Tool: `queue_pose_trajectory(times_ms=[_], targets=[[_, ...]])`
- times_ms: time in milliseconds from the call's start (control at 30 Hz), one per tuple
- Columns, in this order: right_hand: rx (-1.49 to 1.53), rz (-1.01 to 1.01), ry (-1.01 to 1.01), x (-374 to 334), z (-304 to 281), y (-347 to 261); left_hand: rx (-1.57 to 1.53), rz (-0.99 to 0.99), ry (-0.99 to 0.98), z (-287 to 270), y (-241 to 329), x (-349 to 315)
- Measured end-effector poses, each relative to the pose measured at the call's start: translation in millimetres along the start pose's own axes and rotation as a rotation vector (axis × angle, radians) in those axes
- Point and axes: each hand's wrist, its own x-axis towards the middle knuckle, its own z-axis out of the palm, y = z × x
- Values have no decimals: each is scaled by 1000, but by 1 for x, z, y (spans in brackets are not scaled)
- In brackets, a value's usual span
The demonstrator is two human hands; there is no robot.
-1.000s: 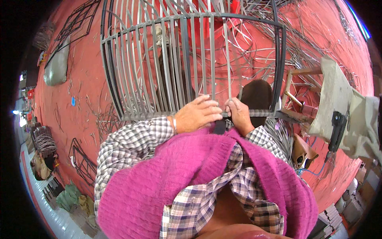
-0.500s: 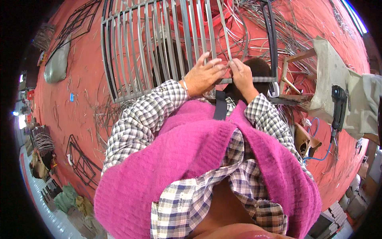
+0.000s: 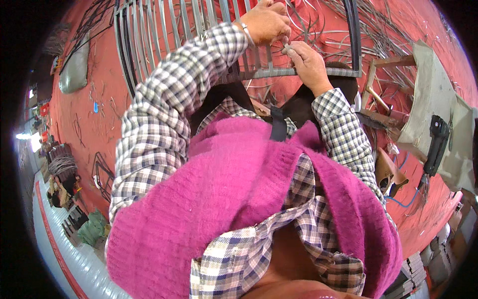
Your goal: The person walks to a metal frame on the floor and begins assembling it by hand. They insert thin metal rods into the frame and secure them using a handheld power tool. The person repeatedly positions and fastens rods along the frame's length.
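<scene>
A dark metal frame [image 3: 354,40] lies before me, with rows of flat grey strips [image 3: 172,22] running lengthwise across it. The near rail [image 3: 279,73] is wrapped in the same grey strip. My left hand [image 3: 266,24] is raised over the strips with curled fingers, its fingertips close to those of my right hand. Between the thumb and fingers of my right hand [image 3: 309,62], just above the near rail, the end of a grey strip [image 3: 287,48] is pinched. Whether the left fingertips also grip that strip is hidden by the curled fingers.
To the right, a black hand-held tool [image 3: 437,142] with a blue cord [image 3: 406,203] rests on a cloth-covered stand [image 3: 423,94]. Loose strips [image 3: 388,37] litter the red floor at upper right. A wrapped bundle [image 3: 73,74] lies at far left.
My left hand has gone from spread fingers to curled ones and moved up and away from me. The right hand has shifted up and right, and the frame appears higher in view.
</scene>
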Motion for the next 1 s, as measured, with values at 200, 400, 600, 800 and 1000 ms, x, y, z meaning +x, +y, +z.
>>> queue_pose_trajectory(times_ms=[200, 400, 600, 800, 1000], targets=[[551, 302, 292, -54, -8, -33, 80, -43, -205, 25, 11, 14], [939, 642, -70, -81, 24, -9, 56, -17, -340, 5, 39, 10], [518, 577, -163, -60, 51, 10, -72, -3, 188, -24, 55, -4], [809, 802, -304, -82, 32, -10, -263, -271, 125, -28, 100, -77], [777, 754, -301, -88, 28, -27, -244, -369, 292, 5, 104, -83]])
